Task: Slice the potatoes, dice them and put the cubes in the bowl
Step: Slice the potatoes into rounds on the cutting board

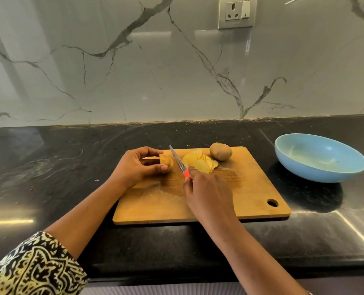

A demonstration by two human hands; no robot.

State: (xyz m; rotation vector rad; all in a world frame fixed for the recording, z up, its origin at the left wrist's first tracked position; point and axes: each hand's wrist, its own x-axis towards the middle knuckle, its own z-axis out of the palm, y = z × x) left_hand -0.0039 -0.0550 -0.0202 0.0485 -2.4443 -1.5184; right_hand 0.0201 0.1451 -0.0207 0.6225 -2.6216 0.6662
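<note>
- Patterned sleeve [34,267]: at lower left we note it on our left forearm.
- Left hand [137,167]: fingers and thumb are curled round the potato stub, pinching it at the board's far left.
- Potato stub [166,161]: the uncut remainder, its cut face turned right toward the blade. We judge slicing to be the step in hand.
- Knife [177,159]: the blade runs from the handle away from us and slightly left. It lies just right of the stub, between stub and slices, so the next cut falls leftward from it.
- Right hand [206,188]: closed round the orange knife handle, nearer us than the stub.
- Slices [200,161]: thin rounds fanned out and overlapping, just right of the blade. None is diced yet.
- Whole potato [220,151]: unpeeled and uncut, at the board's far edge beside the slices.
- Cutting board [251,201]: wooden, with a hanging hole at the near right corner.
- Bowl [320,158]: blue, on the dark counter well right of the board, nearer our right hand. We see no cubes in it.
</note>
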